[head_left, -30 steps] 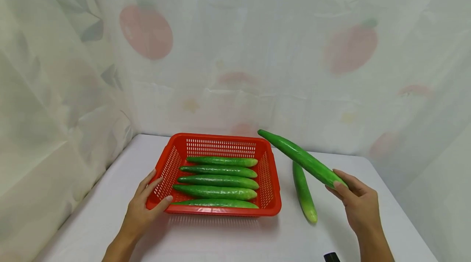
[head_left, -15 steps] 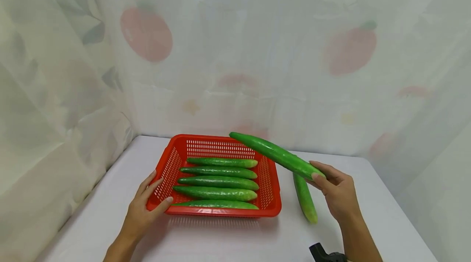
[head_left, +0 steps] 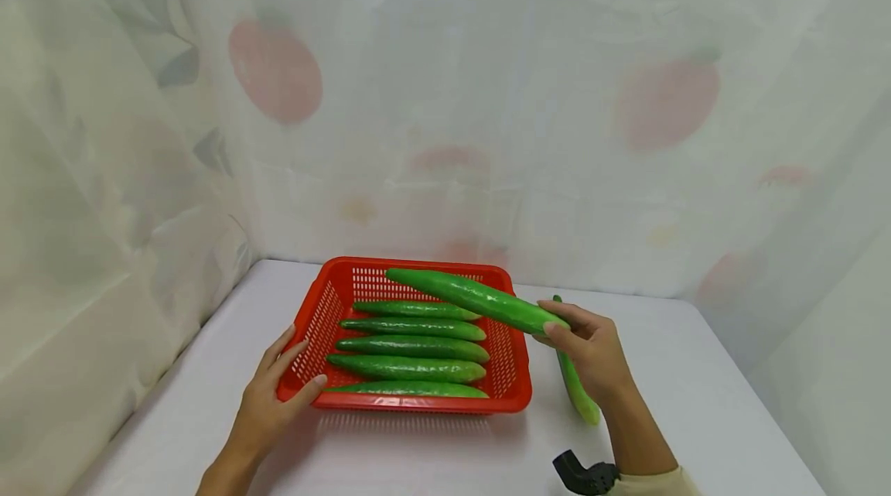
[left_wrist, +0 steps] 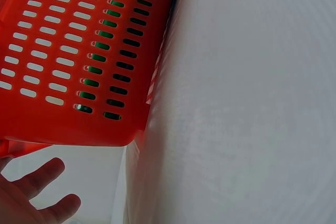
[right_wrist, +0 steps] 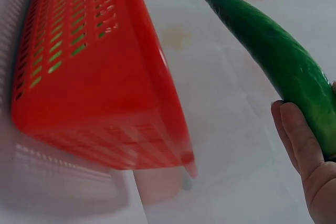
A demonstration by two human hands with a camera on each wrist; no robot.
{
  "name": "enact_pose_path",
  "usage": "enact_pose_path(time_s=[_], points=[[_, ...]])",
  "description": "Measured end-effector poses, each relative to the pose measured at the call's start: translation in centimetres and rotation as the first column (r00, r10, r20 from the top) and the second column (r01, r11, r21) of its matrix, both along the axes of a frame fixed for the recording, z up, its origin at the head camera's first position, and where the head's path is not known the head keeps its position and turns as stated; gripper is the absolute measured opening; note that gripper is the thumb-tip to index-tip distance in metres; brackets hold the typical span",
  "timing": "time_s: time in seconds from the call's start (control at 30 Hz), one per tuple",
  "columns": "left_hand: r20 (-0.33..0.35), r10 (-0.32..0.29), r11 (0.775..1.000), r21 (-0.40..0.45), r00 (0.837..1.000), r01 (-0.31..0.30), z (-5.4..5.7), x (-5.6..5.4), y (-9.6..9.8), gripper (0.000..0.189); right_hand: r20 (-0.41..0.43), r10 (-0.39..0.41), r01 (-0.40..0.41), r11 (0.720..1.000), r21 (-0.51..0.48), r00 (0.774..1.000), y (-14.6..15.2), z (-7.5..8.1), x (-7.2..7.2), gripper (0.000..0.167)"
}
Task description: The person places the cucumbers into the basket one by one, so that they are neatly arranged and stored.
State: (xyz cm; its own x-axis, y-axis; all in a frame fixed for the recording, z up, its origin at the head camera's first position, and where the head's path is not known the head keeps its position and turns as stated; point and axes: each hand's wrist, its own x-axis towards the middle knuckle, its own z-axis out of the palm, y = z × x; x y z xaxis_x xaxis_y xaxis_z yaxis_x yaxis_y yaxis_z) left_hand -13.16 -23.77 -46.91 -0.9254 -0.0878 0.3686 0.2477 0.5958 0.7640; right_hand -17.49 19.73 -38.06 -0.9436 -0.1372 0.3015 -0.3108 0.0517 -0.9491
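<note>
My right hand (head_left: 592, 353) grips a long green cucumber (head_left: 466, 296) by its paler end, thumb on the near side. Its thin dark tip points left over the red plastic basket (head_left: 418, 403), overlapping the back cucumber in the head view. Several cucumbers (head_left: 414, 346) lie side by side in the basket, running left to right. At the basket's front left corner, my left hand (head_left: 257, 407) rests with thumb on the rim and fingers spread along the left side. In the left wrist view, those fingers (left_wrist: 41, 176) look loosely extended.
Another cucumber (head_left: 579, 395) lies on the white table (head_left: 668, 403) right of the basket, partly behind my right hand. A black device (head_left: 588, 474) sits by the right sleeve. Printed sheets (head_left: 445, 94) hang behind and on the left.
My right hand has carried the cucumber leftward from the right side of the table to above the basket, turning it flatter. The left hand and basket have stayed put.
</note>
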Motion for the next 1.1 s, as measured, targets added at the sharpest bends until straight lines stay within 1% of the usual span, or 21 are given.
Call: enact_pose_path(time_s=[0.17,0.27,0.37,0.47,0.67,0.77,0.87,0.93,1.1], points=[[0.011,0.01,1.0,-0.016,1.0,-0.01,0.0,0.1,0.0,0.06,0.007,0.059,-0.059,0.998,0.019,0.998,-1.4,-0.5,-0.9,0.033],[0.012,0.014,1.0,-0.023,1.0,-0.014,0.0,0.1,0.1,0.06,0.026,0.092,-0.093,0.995,0.024,0.995,-2.1,-0.8,-1.4,0.033],[0.0,0.015,0.999,-0.028,1.0,-0.015,0.0,0.2,0.1,0.06,0.041,0.124,-0.125,0.991,0.038,0.991,-2.9,-1.1,-1.8,0.034],[-0.012,0.017,0.999,-0.032,1.0,-0.017,0.0,0.2,0.1,0.06,0.061,0.156,-0.158,0.987,0.039,0.986,-3.7,-1.4,-2.1,0.036],[-0.02,0.018,0.999,-0.034,1.0,-0.019,0.0,0.1,0.1,0.059,0.102,0.219,-0.224,0.974,0.042,0.97,-4.9,-2.5,-2.8,0.036],[-0.017,0.016,0.999,-0.034,1.0,-0.017,-0.1,0.1,0.1,0.059,0.141,0.222,-0.231,0.972,0.051,0.965,-5.5,-2.8,-3.1,0.034],[-0.017,0.016,0.999,-0.031,1.0,-0.016,-0.1,0.1,0.1,0.059,0.169,0.199,-0.216,0.972,0.094,0.965,-5.9,-3.1,-3.3,0.032],[-0.024,0.016,0.999,-0.031,1.0,-0.017,-0.1,0.1,0.1,0.059,0.174,0.197,-0.219,0.969,0.116,0.965,-6.3,-3.3,-3.5,0.031],[-0.041,0.019,0.999,-0.034,0.999,-0.02,-0.1,0.0,0.1,0.058,0.186,0.228,-0.255,0.957,0.136,0.956,-6.9,-3.5,-3.9,0.029]])
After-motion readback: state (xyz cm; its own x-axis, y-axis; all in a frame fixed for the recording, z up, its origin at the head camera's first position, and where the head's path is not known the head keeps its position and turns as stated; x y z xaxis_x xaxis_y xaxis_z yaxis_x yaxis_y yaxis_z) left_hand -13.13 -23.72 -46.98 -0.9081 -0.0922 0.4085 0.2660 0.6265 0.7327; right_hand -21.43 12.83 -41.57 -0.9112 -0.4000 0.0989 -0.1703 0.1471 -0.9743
